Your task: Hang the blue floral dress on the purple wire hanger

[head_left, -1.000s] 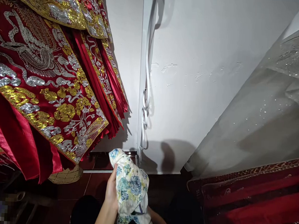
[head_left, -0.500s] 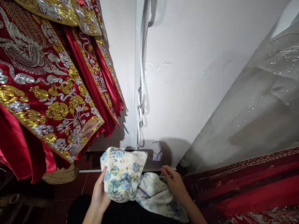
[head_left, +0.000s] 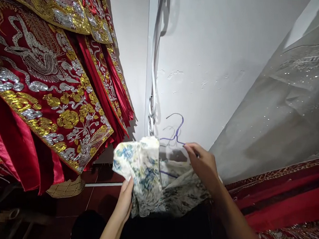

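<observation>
A white garment (head_left: 145, 172) with blue and yellow floral print spreads across my lap, partly smeared by motion. My left hand (head_left: 126, 195) grips the garment at its lower left edge, thumb on top of the cloth. A thin purple clothes hanger (head_left: 178, 133) rises behind the garment, its hook curving up and to the left. One shoulder of the hanger is pinched by my right hand (head_left: 201, 163). The hanger's lower bar shows between the cloth's folds, and its left end is hidden behind the fabric.
Red robes (head_left: 55, 91) with gold and silver embroidery hang on the left. A pale sequined gown (head_left: 284, 112) and red fabric (head_left: 278, 217) hang on the right. Ahead is a white wall (head_left: 201, 46) with a curled metal stand (head_left: 153, 79). A woven gold object (head_left: 66, 188) rests low left.
My right hand has moved up and right and now pinches the hanger, which stands higher with its hook in clear view. My left hand and the garment have shifted right, and the garment has opened out.
</observation>
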`<state>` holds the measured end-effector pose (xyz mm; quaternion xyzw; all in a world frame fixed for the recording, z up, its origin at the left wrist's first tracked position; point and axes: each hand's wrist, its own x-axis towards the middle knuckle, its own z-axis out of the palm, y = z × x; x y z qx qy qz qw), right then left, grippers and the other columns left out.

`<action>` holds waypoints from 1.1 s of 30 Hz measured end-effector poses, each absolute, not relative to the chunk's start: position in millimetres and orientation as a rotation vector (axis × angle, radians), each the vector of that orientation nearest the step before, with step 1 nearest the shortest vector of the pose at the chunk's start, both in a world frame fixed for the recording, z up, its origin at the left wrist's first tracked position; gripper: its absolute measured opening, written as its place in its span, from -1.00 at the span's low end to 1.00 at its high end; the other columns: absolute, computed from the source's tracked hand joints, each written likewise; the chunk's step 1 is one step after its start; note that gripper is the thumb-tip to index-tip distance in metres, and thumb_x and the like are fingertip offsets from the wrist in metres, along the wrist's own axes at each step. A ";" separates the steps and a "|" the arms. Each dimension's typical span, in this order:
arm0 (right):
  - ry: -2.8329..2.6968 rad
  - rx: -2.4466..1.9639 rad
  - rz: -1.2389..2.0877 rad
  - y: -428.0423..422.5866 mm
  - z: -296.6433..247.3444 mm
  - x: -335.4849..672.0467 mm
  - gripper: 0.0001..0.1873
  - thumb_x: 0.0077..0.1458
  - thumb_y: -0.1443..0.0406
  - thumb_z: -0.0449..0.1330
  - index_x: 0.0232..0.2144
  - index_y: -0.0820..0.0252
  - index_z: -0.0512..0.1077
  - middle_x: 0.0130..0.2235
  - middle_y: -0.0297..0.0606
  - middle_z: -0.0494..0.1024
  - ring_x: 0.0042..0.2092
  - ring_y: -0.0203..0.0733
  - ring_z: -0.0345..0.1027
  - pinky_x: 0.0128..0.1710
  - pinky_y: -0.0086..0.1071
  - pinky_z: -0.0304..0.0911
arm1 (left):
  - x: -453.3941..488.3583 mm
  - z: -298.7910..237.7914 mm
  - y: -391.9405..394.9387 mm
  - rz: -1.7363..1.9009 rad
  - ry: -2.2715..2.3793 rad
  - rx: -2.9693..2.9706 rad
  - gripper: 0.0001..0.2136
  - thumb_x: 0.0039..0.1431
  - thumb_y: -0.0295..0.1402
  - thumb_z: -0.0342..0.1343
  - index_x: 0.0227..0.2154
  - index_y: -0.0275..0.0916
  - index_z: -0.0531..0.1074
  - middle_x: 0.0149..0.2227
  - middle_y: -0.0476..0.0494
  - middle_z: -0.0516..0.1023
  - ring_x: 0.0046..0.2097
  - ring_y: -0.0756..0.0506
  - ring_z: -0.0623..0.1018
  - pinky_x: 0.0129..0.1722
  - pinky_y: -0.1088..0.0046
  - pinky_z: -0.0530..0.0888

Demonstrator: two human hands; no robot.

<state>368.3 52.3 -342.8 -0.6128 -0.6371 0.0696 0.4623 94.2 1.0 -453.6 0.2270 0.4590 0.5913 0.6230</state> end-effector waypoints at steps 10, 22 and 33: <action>-1.436 -1.192 0.194 126.6 -249.0 358.3 -0.62 0.07 0.04 0.27 -0.39 0.28 0.59 -0.58 -0.30 0.42 -0.50 -0.24 0.29 -0.51 -0.39 0.12 | 95.2 -355.8 19.3 1.521 1.079 0.973 -0.40 -0.04 -0.17 0.38 0.08 -0.20 0.41 0.13 -0.23 0.52 0.23 -0.28 0.42 0.21 0.30 0.34; -1.581 -1.199 0.233 95.9 -286.1 315.5 -0.70 0.20 0.12 0.18 -0.16 0.12 0.61 -0.25 -0.22 0.63 -0.21 -0.11 0.47 -0.24 -0.30 0.35 | 73.8 -434.4 -5.5 1.374 1.205 0.465 -0.43 0.08 -0.21 0.31 0.17 -0.13 0.35 0.16 -0.22 0.50 0.36 -0.35 0.21 0.34 0.04 0.15; -1.232 -1.277 0.254 105.6 -360.8 312.0 -0.75 0.14 0.11 0.18 -0.44 0.14 0.34 -0.45 -0.33 0.40 -0.40 -0.22 0.29 -0.38 -0.35 0.25 | 81.2 -430.9 -2.0 1.426 1.263 0.425 -0.29 0.09 -0.22 0.33 0.28 -0.05 0.18 0.34 -0.13 0.27 0.40 -0.25 0.12 0.39 0.15 0.05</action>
